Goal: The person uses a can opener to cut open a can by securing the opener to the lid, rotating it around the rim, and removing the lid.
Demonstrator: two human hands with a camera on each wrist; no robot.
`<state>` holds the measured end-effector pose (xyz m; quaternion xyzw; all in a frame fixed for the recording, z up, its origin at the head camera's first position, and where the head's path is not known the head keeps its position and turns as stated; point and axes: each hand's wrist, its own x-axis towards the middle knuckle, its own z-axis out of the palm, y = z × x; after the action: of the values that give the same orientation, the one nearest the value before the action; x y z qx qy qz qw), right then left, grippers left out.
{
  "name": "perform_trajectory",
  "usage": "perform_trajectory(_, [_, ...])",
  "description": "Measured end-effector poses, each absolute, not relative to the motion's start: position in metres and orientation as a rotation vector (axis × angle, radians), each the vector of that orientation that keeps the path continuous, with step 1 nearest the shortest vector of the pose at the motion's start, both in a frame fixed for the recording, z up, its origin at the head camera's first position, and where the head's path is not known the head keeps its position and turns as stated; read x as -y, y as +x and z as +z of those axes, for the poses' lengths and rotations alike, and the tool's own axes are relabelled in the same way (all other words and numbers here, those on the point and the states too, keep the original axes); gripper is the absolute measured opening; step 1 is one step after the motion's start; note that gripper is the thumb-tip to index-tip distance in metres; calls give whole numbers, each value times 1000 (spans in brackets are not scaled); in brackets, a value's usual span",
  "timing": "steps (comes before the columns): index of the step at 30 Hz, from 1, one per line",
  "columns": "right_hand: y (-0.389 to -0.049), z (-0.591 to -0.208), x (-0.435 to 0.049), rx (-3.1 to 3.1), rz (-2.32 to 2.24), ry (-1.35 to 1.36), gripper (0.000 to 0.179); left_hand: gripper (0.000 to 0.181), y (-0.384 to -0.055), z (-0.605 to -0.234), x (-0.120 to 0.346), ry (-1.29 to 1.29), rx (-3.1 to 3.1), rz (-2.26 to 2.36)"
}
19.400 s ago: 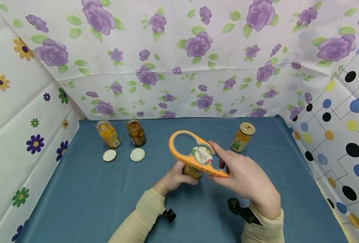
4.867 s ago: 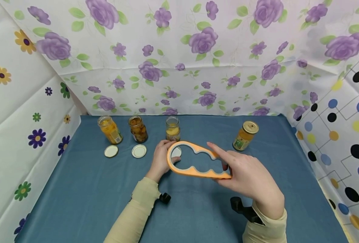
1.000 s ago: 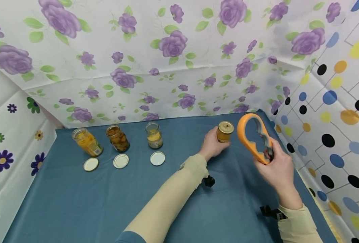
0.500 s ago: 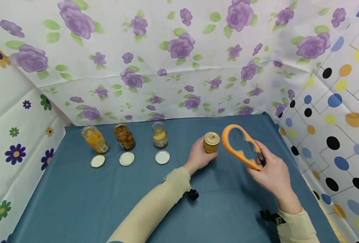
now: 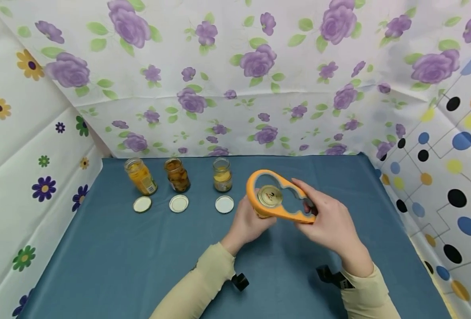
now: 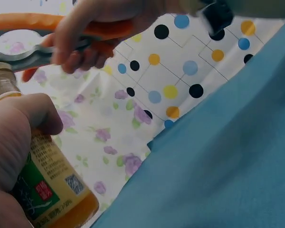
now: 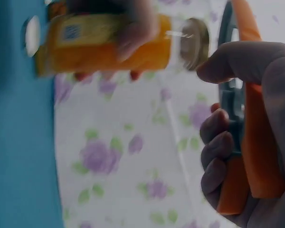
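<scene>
My left hand (image 5: 247, 223) grips a closed jar with orange-yellow contents (image 7: 99, 54), its fingers wrapped round the glass. A gold lid (image 5: 270, 196) caps this jar, and a green and yellow label (image 6: 50, 178) shows in the left wrist view. In my right hand (image 5: 331, 221) is an orange and grey jar opener (image 5: 252, 191), held by its handles. From the head view, the lid appears inside the opener's large loop. The right wrist view has the opener right by the lid; whether they touch I cannot tell.
Along the back left stand three uncovered jars: one with yellow-orange pieces (image 5: 140, 177), one with brown contents (image 5: 177, 175), one partly filled with yellow (image 5: 222, 177). Before them lie three lids (image 5: 142, 204), (image 5: 179, 204), (image 5: 224, 204) on the blue cloth (image 5: 100, 266).
The third jar now stands uncovered at the back, its lid before it. My left hand has brought the gold-lidded jar from the right towards the middle; the opener has come over its lid.
</scene>
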<state>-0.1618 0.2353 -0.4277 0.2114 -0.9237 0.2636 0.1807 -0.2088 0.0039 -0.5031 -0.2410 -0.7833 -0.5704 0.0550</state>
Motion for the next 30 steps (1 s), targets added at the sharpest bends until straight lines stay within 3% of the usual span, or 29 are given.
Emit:
perform_trajectory(10, [-158,-410,-204,2822,821,535,82,52,-202,-507,-3,-750,2220,-1878])
perform_trajectory(20, [-147,-400,-191,2961,817,479,104,44,-202,-506,-2,-655,2229,-1800])
perform_trajectory(30, [-145,-398,-193,2902,774,544,97,50,-201,-501,1,-610,2169,-1857])
